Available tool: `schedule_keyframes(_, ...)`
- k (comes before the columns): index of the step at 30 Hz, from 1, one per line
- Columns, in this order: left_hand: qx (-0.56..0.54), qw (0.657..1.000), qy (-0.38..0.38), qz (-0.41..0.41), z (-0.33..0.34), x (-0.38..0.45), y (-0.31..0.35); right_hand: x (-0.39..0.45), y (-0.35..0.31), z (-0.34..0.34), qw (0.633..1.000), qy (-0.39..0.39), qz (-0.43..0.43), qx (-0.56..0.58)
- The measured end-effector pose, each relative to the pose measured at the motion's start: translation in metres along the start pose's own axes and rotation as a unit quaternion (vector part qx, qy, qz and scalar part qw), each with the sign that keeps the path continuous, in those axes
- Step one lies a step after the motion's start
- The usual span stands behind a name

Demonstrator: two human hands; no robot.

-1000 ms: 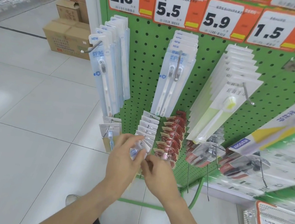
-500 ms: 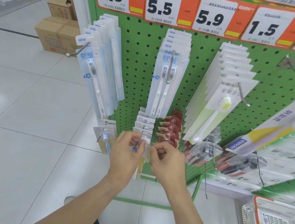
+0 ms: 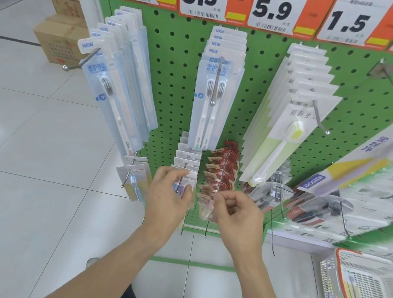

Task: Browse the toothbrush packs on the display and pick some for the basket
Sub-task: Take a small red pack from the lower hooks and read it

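The green pegboard (image 3: 263, 82) is filling the view, price cards running along its top: 2.8, 5.5, 5.9, 1.5, and one cut off at 6.9. Long toothbrush packs are hanging from hooks, long axes running down the board, heads up: the left row (image 3: 121, 82) carrying a "NEW" tab and fanning out to the left, the middle twin-brush row (image 3: 214, 95) also tabbed "NEW", the yellow-green row (image 3: 287, 126) leaning rightward. A red-rimmed basket (image 3: 369, 297) is sitting on the floor at lower right, a pack lying lengthwise inside.

Lower down, the left hand (image 3: 168, 200) is curling its fingers round the front small white pack (image 3: 184, 180) on the lower hook, thumb on its face. The right hand (image 3: 236, 215) is hanging just beside the red packs (image 3: 222, 170), fingers loosely curled and thumb meeting forefinger; whether it is pinching a pack's edge I cannot tell.

Against half a second ago, the hands are sitting farther apart, the right one having drifted off the white pack toward the red row.
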State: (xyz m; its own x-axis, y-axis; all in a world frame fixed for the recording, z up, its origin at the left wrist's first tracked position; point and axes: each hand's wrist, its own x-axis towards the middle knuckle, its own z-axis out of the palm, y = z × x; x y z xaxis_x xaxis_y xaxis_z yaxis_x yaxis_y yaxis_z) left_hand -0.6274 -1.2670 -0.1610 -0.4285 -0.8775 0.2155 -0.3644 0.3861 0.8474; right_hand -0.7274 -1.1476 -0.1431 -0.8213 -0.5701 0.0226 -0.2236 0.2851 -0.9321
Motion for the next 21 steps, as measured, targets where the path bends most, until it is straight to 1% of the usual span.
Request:
schedule_keyframes(2,-0.001,1.0,-0.002,-0.001,-0.003,-0.003,0.003,0.002,0.004,-0.002,1.0,0.018,-0.011,-0.019)
schedule_keyframes(4,0.014,1.0,0.012,0.019,-0.007,-0.008,0.007,0.004,0.01,-0.004,0.999,0.03,-0.018,-0.031)
schedule_keyframes(6,0.027,0.996,0.041,0.074,-0.011,-0.014,0.012,0.005,0.017,-0.005,0.999,0.029,-0.022,-0.04)
schedule_keyframes(9,0.02,0.977,0.074,0.197,-0.014,-0.02,0.022,0.007,0.03,-0.004,0.997,0.014,-0.043,-0.069)
schedule_keyframes(11,0.0,0.972,0.074,0.222,-0.014,-0.025,0.032,0.01,0.036,-0.002,0.994,-0.004,-0.062,-0.086)
schedule_keyframes(13,-0.027,0.978,0.043,0.203,-0.014,-0.031,0.04,0.013,0.039,0.001,0.993,-0.016,-0.069,-0.09)
schedule_keyframes(14,-0.032,0.982,0.011,0.187,-0.014,-0.036,0.041,0.014,0.04,0.003,0.994,-0.019,-0.067,-0.088)
schedule_keyframes(15,-0.025,0.985,-0.036,0.165,-0.013,-0.041,0.04,0.015,0.042,0.005,0.994,-0.022,-0.065,-0.086)
schedule_keyframes(16,-0.01,0.986,-0.1,0.132,-0.012,-0.047,0.038,0.016,0.044,0.007,0.994,-0.023,-0.062,-0.086)
schedule_keyframes(18,0.019,0.973,-0.224,0.047,-0.007,-0.059,0.028,0.017,0.048,0.01,0.994,-0.017,-0.059,-0.087)
schedule_keyframes(19,0.035,0.967,-0.254,0.014,-0.004,-0.065,0.022,0.018,0.049,0.01,0.995,-0.016,-0.059,-0.083)
schedule_keyframes(21,0.071,0.958,-0.277,-0.036,0.0,-0.072,0.01,0.02,0.05,0.007,0.995,-0.028,-0.057,-0.072)
